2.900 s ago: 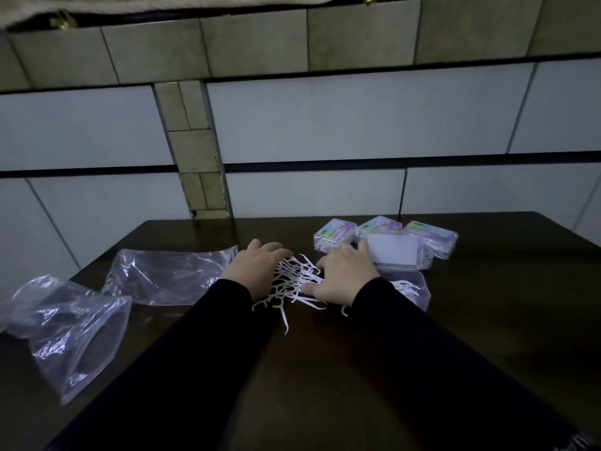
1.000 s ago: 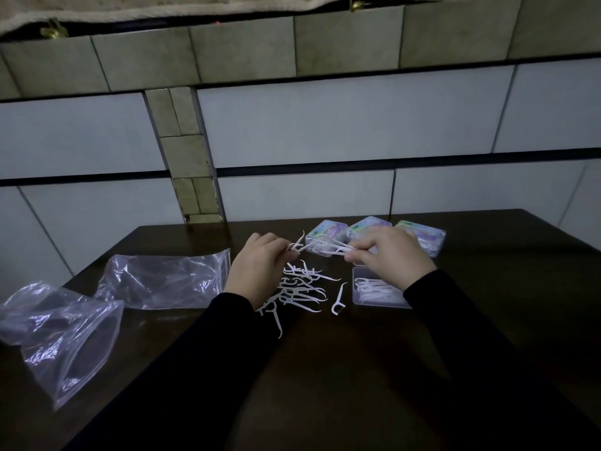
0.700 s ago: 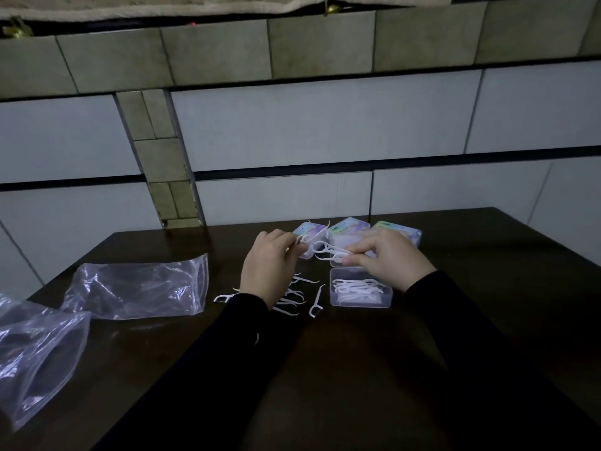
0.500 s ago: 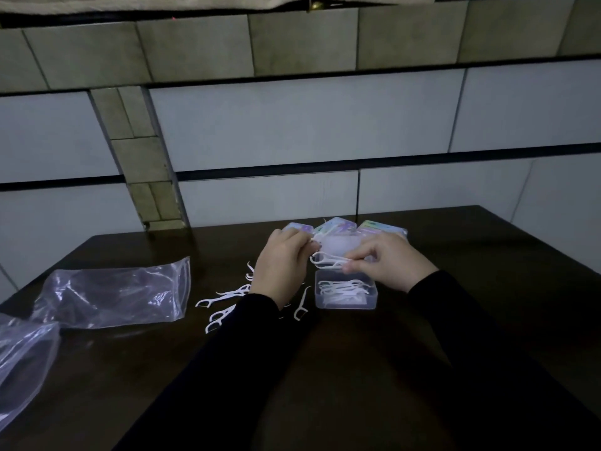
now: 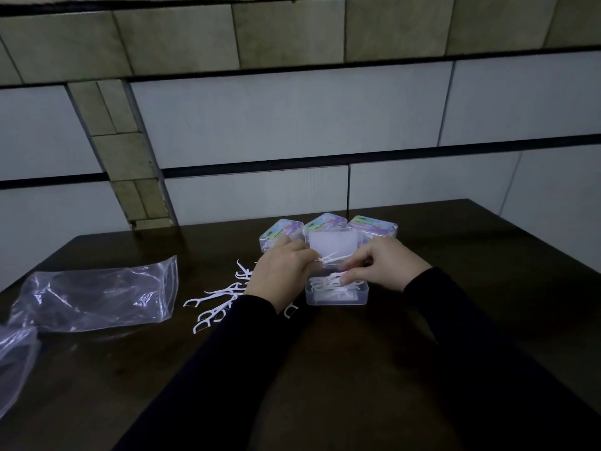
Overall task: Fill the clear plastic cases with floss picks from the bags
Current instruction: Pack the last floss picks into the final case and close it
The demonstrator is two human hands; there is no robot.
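An open clear plastic case (image 5: 336, 297) sits on the dark table (image 5: 325, 369), its lid (image 5: 331, 245) raised behind it and several white floss picks inside. My left hand (image 5: 281, 275) pinches a small bunch of floss picks (image 5: 330, 258) just above the case. My right hand (image 5: 383, 266) pinches floss picks at the case's top edge. More loose floss picks (image 5: 216, 301) lie scattered left of my left wrist. Three closed cases with colourful labels (image 5: 325, 222) stand in a row behind.
An empty clear plastic bag (image 5: 97, 292) lies flat on the table's left side. A second clear bag (image 5: 14, 362) is at the left edge, partly out of view. A tiled wall rises right behind the table.
Both hands lifted floss picks from the loose pile and carried them right over the open case. The view shifted right, so the bags slid towards the left edge.
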